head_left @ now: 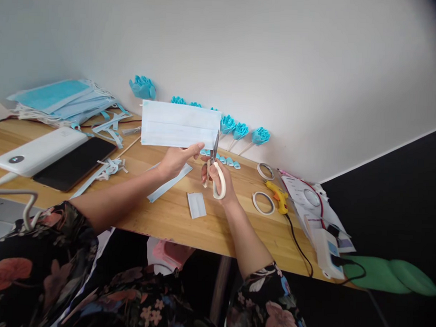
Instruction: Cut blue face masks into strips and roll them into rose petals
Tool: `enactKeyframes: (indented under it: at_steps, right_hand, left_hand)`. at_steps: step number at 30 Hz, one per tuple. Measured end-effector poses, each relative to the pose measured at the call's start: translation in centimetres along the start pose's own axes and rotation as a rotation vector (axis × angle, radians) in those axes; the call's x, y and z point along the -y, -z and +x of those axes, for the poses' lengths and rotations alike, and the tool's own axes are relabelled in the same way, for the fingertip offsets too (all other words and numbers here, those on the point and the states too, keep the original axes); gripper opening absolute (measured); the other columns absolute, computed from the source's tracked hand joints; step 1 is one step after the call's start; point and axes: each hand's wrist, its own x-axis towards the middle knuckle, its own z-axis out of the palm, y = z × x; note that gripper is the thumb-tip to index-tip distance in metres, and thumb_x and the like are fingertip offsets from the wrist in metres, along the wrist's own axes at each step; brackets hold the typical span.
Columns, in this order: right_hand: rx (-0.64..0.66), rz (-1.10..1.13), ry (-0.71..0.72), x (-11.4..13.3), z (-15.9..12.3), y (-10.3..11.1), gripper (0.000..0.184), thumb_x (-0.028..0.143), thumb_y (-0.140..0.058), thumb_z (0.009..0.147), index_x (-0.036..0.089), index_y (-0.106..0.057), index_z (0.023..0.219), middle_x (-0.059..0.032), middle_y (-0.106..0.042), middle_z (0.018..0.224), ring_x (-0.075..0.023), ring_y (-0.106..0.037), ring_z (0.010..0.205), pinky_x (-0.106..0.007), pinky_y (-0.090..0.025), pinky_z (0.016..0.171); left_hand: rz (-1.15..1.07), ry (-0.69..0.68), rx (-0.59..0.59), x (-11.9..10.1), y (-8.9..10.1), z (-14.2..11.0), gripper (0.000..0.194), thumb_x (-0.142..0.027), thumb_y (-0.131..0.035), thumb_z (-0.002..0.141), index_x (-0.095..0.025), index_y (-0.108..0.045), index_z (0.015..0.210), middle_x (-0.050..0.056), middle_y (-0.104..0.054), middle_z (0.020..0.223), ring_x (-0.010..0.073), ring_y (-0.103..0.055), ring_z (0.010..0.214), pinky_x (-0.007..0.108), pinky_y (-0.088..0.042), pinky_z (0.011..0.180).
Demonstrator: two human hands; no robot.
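Note:
My left hand [178,159] pinches the lower edge of a pale blue face mask [180,124], holding it upright above the table; some of its fingers are hidden behind the mask. White-handled scissors [219,180] are in my right hand [226,185], with the blades pointing up at the mask's right edge. No ear loops show on this mask. On the table below lie a small cut rectangle of mask fabric [196,205] and a long pale blue strip [169,182]. Small blue rolled pieces [229,161] stand in a row behind my right hand.
Several blue fabric flowers [261,136] on sticks lean along the wall. At left are a stack of masks [59,100], a white power bank [39,150], a dark phone [75,163] and scraps [112,168]. A yellow glue gun [278,196] and tape rolls [263,203] lie at right.

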Motion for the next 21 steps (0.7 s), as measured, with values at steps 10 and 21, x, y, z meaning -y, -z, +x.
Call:
enactKeyframes:
  at_steps: [10,21]
  right_hand:
    - [-0.020,0.038,-0.032,0.18,-0.03,-0.10,0.065,0.074,-0.075,0.073,0.021,-0.063,0.110,0.0054,-0.055,0.068,-0.0090,-0.050,0.051,-0.024,-0.040,0.044]
    - [-0.082,0.067,-0.036,0.26,-0.25,-0.48,0.063,0.070,-0.078,0.070,0.019,-0.067,0.105,0.0067,-0.054,0.061,-0.0073,-0.046,0.045,-0.023,-0.034,0.039]
  left_hand:
    - [0.040,0.074,0.001,-0.52,0.15,-0.09,0.038,-0.041,-0.072,0.080,-0.022,-0.053,0.053,0.004,-0.062,0.074,0.0206,-0.058,0.084,0.033,-0.047,0.086]
    - [0.046,0.003,0.050,-0.22,0.29,0.11,0.039,-0.044,-0.068,0.080,-0.023,-0.050,0.052,0.004,-0.061,0.074,0.0199,-0.058,0.081,0.033,-0.046,0.086]
